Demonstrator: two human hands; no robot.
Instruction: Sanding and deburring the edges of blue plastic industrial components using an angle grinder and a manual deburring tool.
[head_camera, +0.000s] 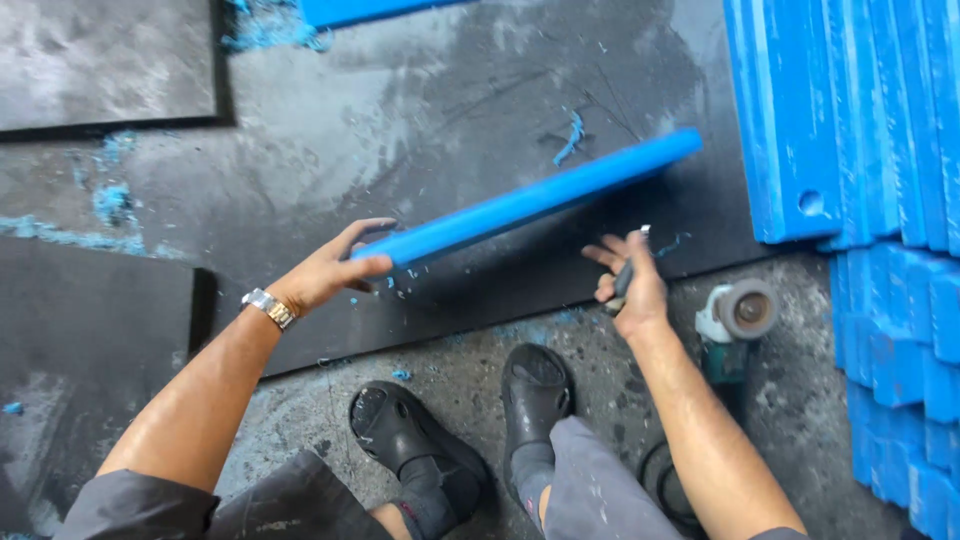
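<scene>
My left hand (335, 265) grips the near end of a long blue plastic board (530, 198), held on edge above the dark floor mat (420, 120) and slanting up to the right. A metal watch sits on that wrist. My right hand (628, 280) is just below the board's middle, closed around a small dark-handled tool (625, 275) with a thin metal tip pointing up; two fingers are spread out. The tool does not touch the board.
A stack of blue boards (860, 120) fills the right side, with more piled below it (900, 380). An angle grinder (735, 315) lies on the concrete by my right wrist. Blue shavings (115, 200) litter the mats. My two black shoes (470, 420) rest below.
</scene>
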